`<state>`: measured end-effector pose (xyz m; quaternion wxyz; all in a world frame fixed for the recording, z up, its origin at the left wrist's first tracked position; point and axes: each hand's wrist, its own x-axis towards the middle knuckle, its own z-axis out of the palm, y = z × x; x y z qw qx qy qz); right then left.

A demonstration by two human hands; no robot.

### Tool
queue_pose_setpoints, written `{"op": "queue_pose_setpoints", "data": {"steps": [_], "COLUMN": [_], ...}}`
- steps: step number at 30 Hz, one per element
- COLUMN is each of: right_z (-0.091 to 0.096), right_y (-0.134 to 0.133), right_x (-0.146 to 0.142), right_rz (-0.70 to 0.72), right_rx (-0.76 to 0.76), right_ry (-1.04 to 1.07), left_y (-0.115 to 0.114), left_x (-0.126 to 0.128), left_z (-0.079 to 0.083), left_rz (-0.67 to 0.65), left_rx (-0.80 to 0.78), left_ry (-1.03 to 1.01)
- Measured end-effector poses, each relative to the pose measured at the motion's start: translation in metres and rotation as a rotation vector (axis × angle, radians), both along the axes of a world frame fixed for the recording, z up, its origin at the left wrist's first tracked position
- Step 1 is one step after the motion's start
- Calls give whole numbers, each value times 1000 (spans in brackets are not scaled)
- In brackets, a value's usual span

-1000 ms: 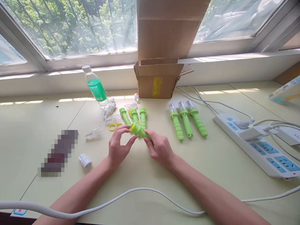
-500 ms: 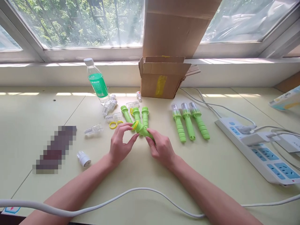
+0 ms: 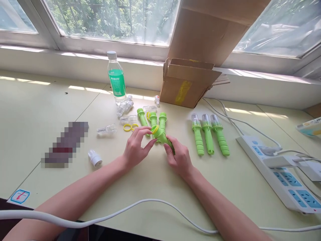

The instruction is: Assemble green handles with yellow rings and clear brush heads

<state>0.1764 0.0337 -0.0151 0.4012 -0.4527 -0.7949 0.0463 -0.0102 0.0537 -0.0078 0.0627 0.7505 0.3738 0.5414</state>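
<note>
My right hand (image 3: 179, 158) is wrapped round a green ribbed plastic handle (image 3: 163, 136) held just above the table. My left hand (image 3: 136, 149) pinches the yellow ring (image 3: 154, 129) at the handle's upper end with thumb and fingers. Behind my hands lie three more green handles (image 3: 152, 119) without caps. Two loose yellow rings (image 3: 130, 127) and several clear plastic caps (image 3: 126, 118) lie to their left. Three finished green handles with clear caps (image 3: 208, 135) lie in a row to the right.
A water bottle with a green label (image 3: 116, 80) stands by the windowsill. An open cardboard box (image 3: 185, 83) sits behind the parts. A white power strip (image 3: 281, 170) lies at right. A white cable (image 3: 140, 206) crosses the near edge. A white cap (image 3: 94, 158) lies at left.
The camera has swung left and tilted, so everything shifted right in the picture. My hands keep the same hold on the green handle and ring.
</note>
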Motion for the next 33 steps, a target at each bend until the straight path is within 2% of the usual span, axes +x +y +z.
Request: {"op": "queue_pose_setpoints", "data": {"steps": [23,33], "right_z": [-1,2], "right_y": [-4,-9], "right_x": [-2,-1], "right_rz": [-1,15], "right_rx": [-15,-48], "right_ry": [31,70], "left_y": [0,-2], "left_x": [0,1], "left_z": [1,2], "left_rz": [53,9], "left_rx": [53,34], "left_ry": [35,19]}}
